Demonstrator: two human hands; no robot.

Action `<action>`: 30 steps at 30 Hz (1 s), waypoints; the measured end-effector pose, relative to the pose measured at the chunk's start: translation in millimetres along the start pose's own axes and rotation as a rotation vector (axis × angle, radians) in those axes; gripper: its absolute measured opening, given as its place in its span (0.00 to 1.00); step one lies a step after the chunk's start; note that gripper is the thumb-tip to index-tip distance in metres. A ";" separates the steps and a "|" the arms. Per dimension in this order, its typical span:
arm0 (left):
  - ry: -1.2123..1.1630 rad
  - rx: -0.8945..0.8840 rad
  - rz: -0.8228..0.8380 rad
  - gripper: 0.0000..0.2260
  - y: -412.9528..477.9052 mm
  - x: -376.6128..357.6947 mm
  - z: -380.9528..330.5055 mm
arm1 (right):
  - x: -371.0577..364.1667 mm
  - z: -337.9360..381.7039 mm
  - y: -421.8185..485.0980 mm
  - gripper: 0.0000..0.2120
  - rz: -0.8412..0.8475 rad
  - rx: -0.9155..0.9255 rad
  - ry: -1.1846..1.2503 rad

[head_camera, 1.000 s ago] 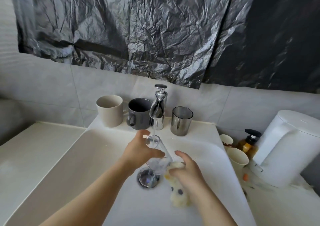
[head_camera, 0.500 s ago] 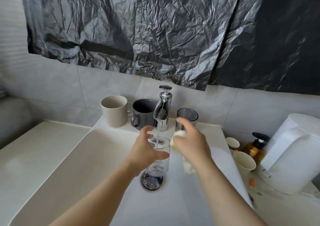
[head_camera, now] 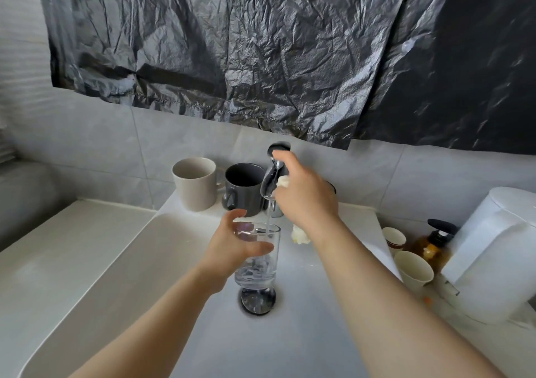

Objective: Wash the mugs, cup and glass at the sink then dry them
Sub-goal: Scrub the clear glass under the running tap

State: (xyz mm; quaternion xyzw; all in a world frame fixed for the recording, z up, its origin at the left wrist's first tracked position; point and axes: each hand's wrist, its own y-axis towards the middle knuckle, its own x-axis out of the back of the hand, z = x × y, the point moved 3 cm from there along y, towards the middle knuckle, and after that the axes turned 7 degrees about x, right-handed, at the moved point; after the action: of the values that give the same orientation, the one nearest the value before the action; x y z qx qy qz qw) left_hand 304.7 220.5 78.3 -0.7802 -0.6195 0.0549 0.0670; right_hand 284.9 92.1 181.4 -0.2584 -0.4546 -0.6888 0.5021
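Left hand [head_camera: 232, 250] grips clear glass [head_camera: 258, 257] under faucet [head_camera: 274, 180] stream. Right hand [head_camera: 304, 195], clutching pale sponge [head_camera: 300, 234], on faucet lever, hides metal cup. Beige mug [head_camera: 197, 183], grey mug [head_camera: 243, 187] at 11 o'clock.

Your glass [head_camera: 258, 257] sits under the faucet [head_camera: 271, 180] over the drain [head_camera: 257, 300], two mugs [head_camera: 197, 183] behind-left, kettle [head_camera: 499, 250] far right.

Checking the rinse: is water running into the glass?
Yes, a thin stream falls from the tap into the glass held by the left hand.
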 end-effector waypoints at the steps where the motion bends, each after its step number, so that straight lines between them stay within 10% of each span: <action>1: -0.017 0.005 0.009 0.37 -1.1 0.5 -0.2 | -1.1 -0.3 -1.5 0.30 0.017 0.002 -0.006; 10: 0.038 0.188 0.086 0.33 -14.2 11.0 4.9 | -27.3 -33.8 -65.8 0.33 0.094 -0.180 0.202; 19: 1.389 -0.140 0.177 0.35 -33.1 -10.8 -5.2 | -40.7 -60.6 -120.5 0.29 0.328 -0.230 0.038; 30: 2.145 -0.767 0.279 0.34 -54.8 -29.7 -16.8 | -24.2 -61.2 -140.4 0.22 0.453 -0.154 -0.083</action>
State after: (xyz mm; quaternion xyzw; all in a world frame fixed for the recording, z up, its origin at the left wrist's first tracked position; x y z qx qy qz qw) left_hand 248.3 203.2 104.3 -0.4561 -0.1277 -0.8238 0.3115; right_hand 169.8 60.5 82.5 -0.4193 -0.3516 -0.5800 0.6035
